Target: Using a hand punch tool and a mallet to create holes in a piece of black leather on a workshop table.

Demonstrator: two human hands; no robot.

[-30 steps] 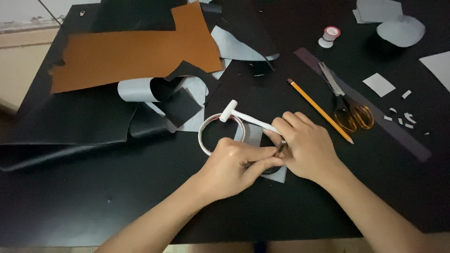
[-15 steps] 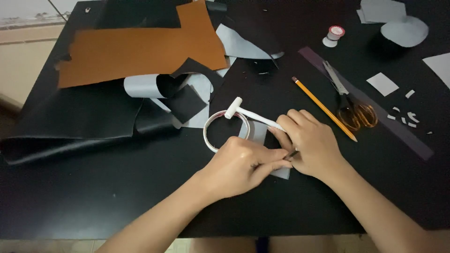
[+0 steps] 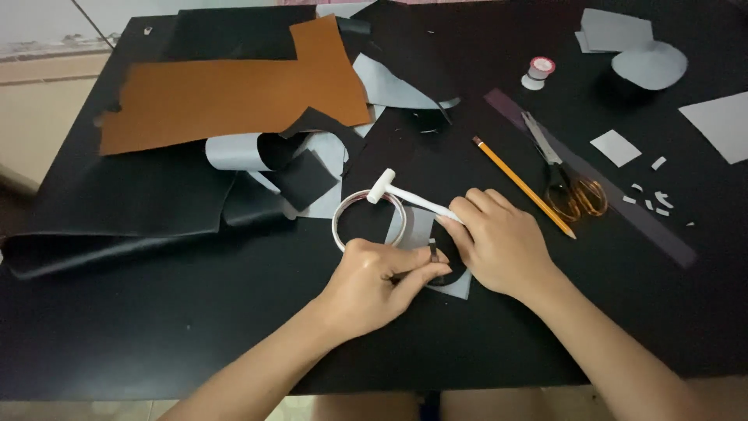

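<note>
My left hand (image 3: 378,284) pinches a small dark metal punch (image 3: 432,249), held upright on a black piece that lies on a grey sheet (image 3: 461,290). My right hand (image 3: 499,242) grips the end of a small white mallet (image 3: 401,195). The mallet's head rests over the rim of a white tape ring (image 3: 343,214), to the left of the punch. The two hands touch at the fingertips, and they hide most of the black piece.
A brown leather sheet (image 3: 234,93) and black leather sheets (image 3: 117,210) lie at the left. A pencil (image 3: 522,185), orange-handled scissors (image 3: 569,183) and a dark strip (image 3: 662,234) lie right of my hands. A thread spool (image 3: 538,72) and grey offcuts (image 3: 631,35) sit at the back right.
The view has shifted slightly. Both hands stay on the same spot with the punch and mallet; the mallet head has barely moved.
</note>
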